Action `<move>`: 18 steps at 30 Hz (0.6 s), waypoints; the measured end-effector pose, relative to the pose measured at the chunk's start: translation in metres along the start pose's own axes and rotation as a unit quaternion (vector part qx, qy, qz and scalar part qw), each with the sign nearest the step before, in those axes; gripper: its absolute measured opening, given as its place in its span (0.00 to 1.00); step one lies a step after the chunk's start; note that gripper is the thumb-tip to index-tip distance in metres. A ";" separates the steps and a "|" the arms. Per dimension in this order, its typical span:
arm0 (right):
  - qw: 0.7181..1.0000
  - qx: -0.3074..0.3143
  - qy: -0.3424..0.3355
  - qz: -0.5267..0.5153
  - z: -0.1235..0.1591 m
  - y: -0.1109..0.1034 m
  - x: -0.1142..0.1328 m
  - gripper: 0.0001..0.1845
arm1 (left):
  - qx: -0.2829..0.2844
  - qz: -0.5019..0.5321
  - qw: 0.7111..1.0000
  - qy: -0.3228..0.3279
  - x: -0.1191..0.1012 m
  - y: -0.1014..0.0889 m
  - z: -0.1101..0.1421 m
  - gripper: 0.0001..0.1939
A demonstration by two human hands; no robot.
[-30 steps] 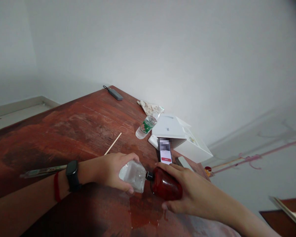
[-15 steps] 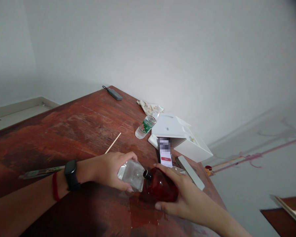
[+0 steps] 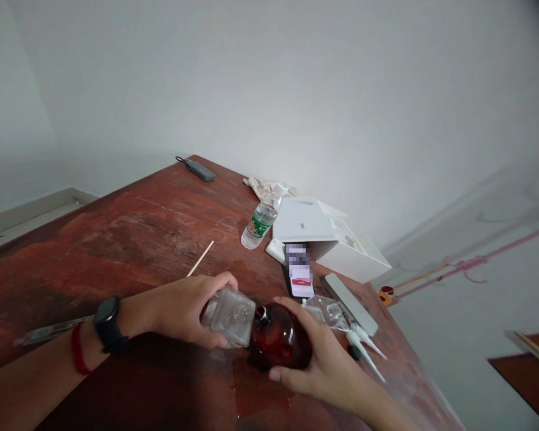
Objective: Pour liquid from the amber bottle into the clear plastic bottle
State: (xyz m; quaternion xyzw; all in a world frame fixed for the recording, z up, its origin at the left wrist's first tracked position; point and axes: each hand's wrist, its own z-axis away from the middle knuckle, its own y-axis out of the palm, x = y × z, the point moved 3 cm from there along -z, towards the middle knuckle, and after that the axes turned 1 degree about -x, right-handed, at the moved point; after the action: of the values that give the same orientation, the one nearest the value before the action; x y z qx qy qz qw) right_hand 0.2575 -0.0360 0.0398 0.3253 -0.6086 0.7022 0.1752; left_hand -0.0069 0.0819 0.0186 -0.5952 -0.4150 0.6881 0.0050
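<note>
My left hand (image 3: 193,311) is closed round a clear, square-sided container (image 3: 233,318), tilted with one flat face toward me. In my right hand (image 3: 314,341) is a round, reddish-brown bottle (image 3: 282,338), fingers on its far side and thumb on the near side. The bottle's uncapped dark mouth (image 3: 262,314) sits right beside the container; whether they touch, I cannot tell. A reddish patch (image 3: 256,389) shows on the table just below the bottle. What is inside the container is hard to make out.
On the wooden table (image 3: 130,239) are a thin stick (image 3: 200,258), a water bottle (image 3: 259,218), a phone (image 3: 300,269), a white box (image 3: 305,218), a grey bar (image 3: 351,304), white pointed nozzles (image 3: 368,347) and a dark gadget (image 3: 200,169). A plastic packet (image 3: 54,331) lies under my left forearm.
Both hands have shifted slightly left in view, still holding the same things. The brown bottle's mouth has turned more toward the camera. White nozzles beside my right hand have come into sight.
</note>
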 end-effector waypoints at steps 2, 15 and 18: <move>0.999 -0.040 -0.014 -0.028 0.004 0.009 -0.014 0.52 | -0.005 -0.011 1.000 0.000 0.001 -0.003 0.000 0.32; 0.939 -0.157 -0.095 -0.290 0.023 0.041 -0.061 0.67 | -0.173 -0.053 0.983 -0.003 0.041 -0.012 -0.001 0.34; 0.926 -0.085 -0.104 -0.352 0.021 0.059 -0.064 0.67 | -0.246 -0.087 0.965 -0.007 0.055 -0.018 0.003 0.35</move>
State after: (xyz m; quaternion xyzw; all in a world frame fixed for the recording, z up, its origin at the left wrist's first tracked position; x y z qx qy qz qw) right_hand 0.2708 -0.0584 -0.0455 0.5738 -0.5270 0.5035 0.3734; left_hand -0.0337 0.1193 -0.0159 -0.5347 -0.6214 0.5663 -0.0849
